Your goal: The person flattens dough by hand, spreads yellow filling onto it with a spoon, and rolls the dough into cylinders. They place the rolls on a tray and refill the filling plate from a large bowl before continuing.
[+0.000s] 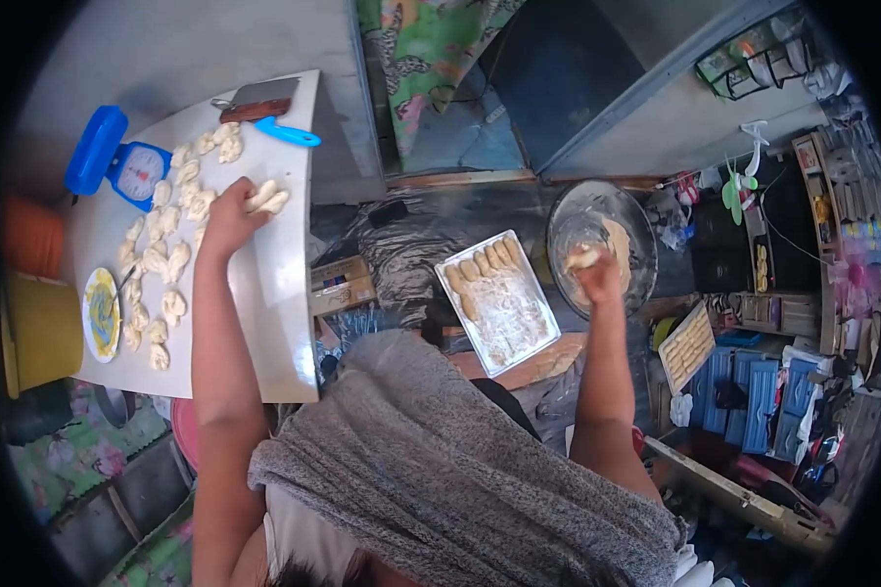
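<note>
My left hand (231, 217) is closed around a piece of dough (269, 200) above the right side of the white table. Several more pale, knotted-looking dough pieces (155, 261) lie to its left. Over a large round basin (562, 210), my right hand (600, 276) pinches another dough piece (582, 258). Light brown crumbs or flour (617, 245) cover part of the basin's bottom. Between my hands is a metal tray (511, 333) dusted with white powder. Coated dough pieces (482, 262) line its far edge and left side.
On the table (269, 293) are a blue kitchen scale (139, 173), a dough scraper (261, 103), a blue-handled tool (289, 132) and a plate (102, 315) smeared yellow. A second filled tray (688, 347) sits at the right. A cardboard box (343, 286) is beside the table.
</note>
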`<state>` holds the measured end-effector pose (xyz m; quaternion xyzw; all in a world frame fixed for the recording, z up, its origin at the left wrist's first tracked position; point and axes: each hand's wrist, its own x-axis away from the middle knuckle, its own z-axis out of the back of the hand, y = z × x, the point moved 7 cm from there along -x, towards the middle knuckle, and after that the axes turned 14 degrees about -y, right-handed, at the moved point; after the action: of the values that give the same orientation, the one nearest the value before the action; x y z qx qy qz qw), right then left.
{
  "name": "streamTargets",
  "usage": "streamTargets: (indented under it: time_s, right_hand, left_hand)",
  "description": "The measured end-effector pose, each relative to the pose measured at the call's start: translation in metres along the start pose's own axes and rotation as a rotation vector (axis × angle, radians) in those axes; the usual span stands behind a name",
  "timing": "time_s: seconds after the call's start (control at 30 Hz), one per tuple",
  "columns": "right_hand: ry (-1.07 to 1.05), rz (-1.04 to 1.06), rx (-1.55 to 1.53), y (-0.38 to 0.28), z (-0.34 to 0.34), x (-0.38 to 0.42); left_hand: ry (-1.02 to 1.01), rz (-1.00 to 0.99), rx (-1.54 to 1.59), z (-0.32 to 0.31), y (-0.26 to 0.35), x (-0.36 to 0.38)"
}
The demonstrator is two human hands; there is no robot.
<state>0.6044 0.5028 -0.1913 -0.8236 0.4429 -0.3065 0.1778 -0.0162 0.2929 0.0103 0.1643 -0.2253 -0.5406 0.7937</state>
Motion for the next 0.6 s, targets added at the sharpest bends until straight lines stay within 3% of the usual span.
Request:
streamTargets:
  time_s: [0.03, 0.07, 0.1, 0.13, 0.2, 0.23, 0.3, 0.33, 0.37, 0.43, 0.47, 0.6]
  right_hand:
    - [-0.024, 0.117, 0.088, -0.039, 0.003, 0.003]
    - [0.222, 0.179, 0.041, -0.069, 0.001, 0.018]
    - [0.336, 0.168, -0.148, -0.089, 0.049, 0.012]
    - [0.505, 0.246, -0.183, -0.103, 0.075, 0.020]
    - [0.684, 0.223, -0.210, -0.105, 0.154, 0.011]
    - [0.689, 0.226, -0.222, -0.091, 0.173, 0.006]
    - [0.429, 0.149, 0.066, -0.066, 0.172, -0.015]
    - [0.314, 0.161, 0.122, -0.043, 0.119, -0.006]
    - [0.071, 0.080, 0.086, -0.011, 0.132, -0.026]
    - [0.227, -0.035, 0.124, 0.038, 0.049, 0.002]
    - [0.204, -0.086, 0.222, 0.055, 0.025, 0.005]
    - [-0.036, -0.229, 0.506, 0.099, -0.049, 0.006]
  left_hand:
    - [-0.011, 0.037, 0.012, 0.004, 0.003, 0.001]
    - [-0.023, 0.077, 0.025, 0.003, 0.002, 0.003]
    - [0.035, 0.028, 0.033, 0.005, 0.004, 0.004]
    - [0.026, 0.029, 0.026, 0.000, 0.002, 0.004]
    - [0.194, -0.066, 0.235, 0.006, 0.003, 0.005]
    - [0.123, 0.117, 0.184, 0.008, 0.004, 0.008]
    - [0.117, 0.046, 0.067, 0.003, 0.002, 0.010]
    - [0.116, -0.015, -0.044, 0.003, 0.001, 0.011]
    - [0.018, 0.016, -0.107, 0.002, -0.005, 0.008]
    - [-0.041, 0.117, -0.096, 0.005, -0.021, 0.001]
    - [-0.091, 0.222, -0.076, 0.005, -0.030, -0.002]
    - [-0.089, 0.259, -0.130, 0.009, -0.020, 0.000]
